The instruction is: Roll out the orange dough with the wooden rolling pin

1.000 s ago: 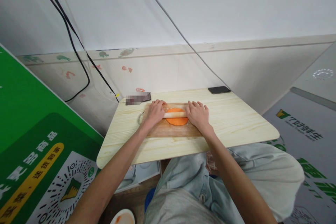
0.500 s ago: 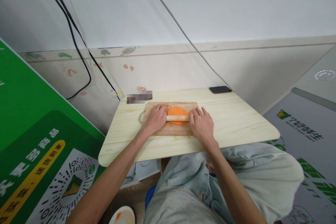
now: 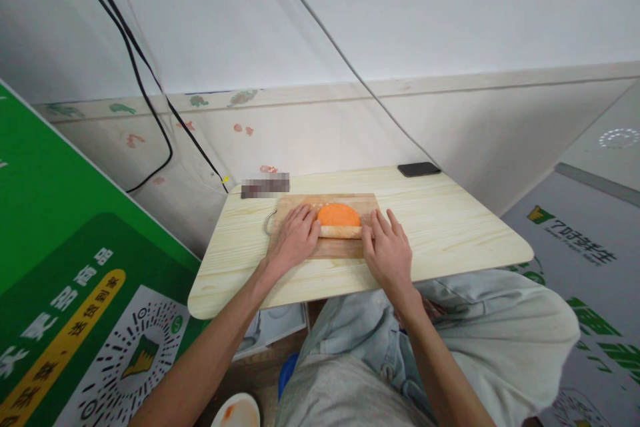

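Note:
A wooden rolling pin (image 3: 340,232) lies crosswise over the near edge of a flat round orange piece of dough (image 3: 339,214). My left hand (image 3: 296,235) covers the pin's left end, its fingers bent over it. On the right end rests my right hand (image 3: 388,245), with its thumb by the wood and the fingers reaching forward. Both pin ends are hidden under the hands. Beneath the dough is a wooden cutting board (image 3: 340,251) with a metal ring handle (image 3: 269,222) at its left side.
The board lies on a pale wood-grain table (image 3: 450,233) against the wall. A black phone (image 3: 419,169) lies at the back right, a blurred-out object (image 3: 265,185) at the back left. Dark cables (image 3: 150,73) hang on the left. Below stands a white dish (image 3: 237,411) with orange smears.
Both hands have brought the rolling pin nearer to me, from the middle of the orange dough to its near edge. The fingers of my right hand are straighter now.

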